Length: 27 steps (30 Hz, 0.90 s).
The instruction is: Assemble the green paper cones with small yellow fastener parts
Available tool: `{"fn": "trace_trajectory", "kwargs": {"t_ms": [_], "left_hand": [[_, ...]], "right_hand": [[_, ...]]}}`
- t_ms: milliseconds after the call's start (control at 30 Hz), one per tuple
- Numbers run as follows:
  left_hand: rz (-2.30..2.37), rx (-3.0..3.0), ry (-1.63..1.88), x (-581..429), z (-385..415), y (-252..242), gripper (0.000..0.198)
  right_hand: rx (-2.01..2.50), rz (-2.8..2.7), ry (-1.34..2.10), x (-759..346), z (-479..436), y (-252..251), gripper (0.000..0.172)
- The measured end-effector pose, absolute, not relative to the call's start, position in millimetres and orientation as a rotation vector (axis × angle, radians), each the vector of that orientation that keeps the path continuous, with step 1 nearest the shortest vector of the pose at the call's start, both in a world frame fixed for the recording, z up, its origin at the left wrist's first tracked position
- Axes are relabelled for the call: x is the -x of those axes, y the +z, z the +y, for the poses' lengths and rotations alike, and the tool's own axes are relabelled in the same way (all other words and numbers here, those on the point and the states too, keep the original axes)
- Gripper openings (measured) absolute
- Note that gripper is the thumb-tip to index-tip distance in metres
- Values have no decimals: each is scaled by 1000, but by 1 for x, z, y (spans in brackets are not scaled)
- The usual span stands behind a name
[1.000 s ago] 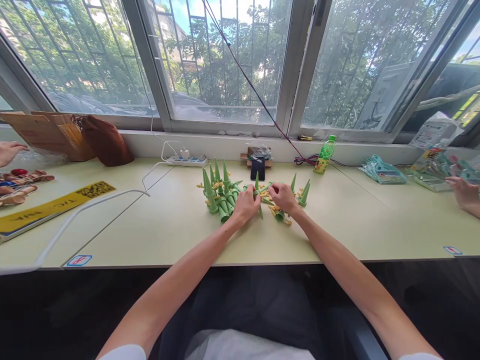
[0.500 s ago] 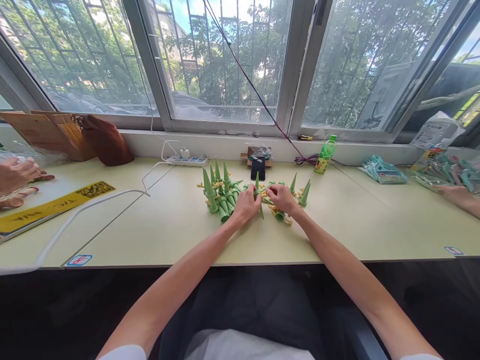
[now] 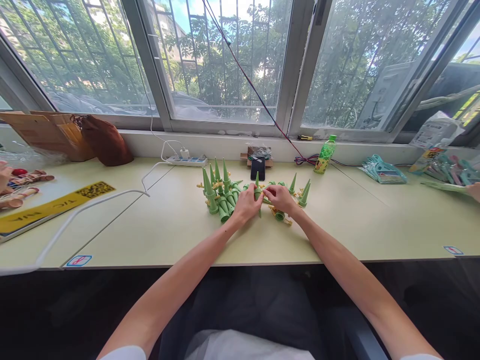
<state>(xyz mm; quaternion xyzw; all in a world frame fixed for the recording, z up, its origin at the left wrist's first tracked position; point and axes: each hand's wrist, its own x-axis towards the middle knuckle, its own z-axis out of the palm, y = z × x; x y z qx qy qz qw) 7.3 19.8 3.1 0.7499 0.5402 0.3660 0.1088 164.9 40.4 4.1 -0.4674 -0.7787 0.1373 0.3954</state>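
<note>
My left hand (image 3: 246, 204) is closed around a green plastic watering spike (image 3: 257, 181), whose pointed tip sticks up above the fingers. Close against it, my right hand (image 3: 280, 197) pinches at the spike's side, where a bit of yellow shows; the fingers hide most of this part. Left of my hands is a cluster of green spikes (image 3: 211, 196), some upright and some lying, with small yellow valves on them. More spikes (image 3: 305, 194) stand beyond my right hand, and one lying spike (image 3: 279, 216) shows its round open end below it.
A black phone (image 3: 258, 169) leans on a small box at the back. A green drink bottle (image 3: 325, 155) and a power strip (image 3: 187, 161) stand near the window. Bagged teal items (image 3: 383, 170) lie to the right. Other people's hands show at both edges.
My right hand has come slightly left, closer to the spike in my left hand. The co-workers' hands at both edges have drawn outward.
</note>
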Motion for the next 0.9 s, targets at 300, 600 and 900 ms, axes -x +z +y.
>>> {"fn": "trace_trajectory", "kwargs": {"t_ms": [300,600,900], "left_hand": [[1583,-2218,1078,-6,19,3,30],[1584,-2208,1081,-6,20,2,32],[1569,-2209,1109,-6,21,1,32]], "right_hand": [[1161,-1947,402,-164,39,6,19],[1114,-1964,386,-165,37,6,17],[1110,-1955,406,-164,37,7,16]]}}
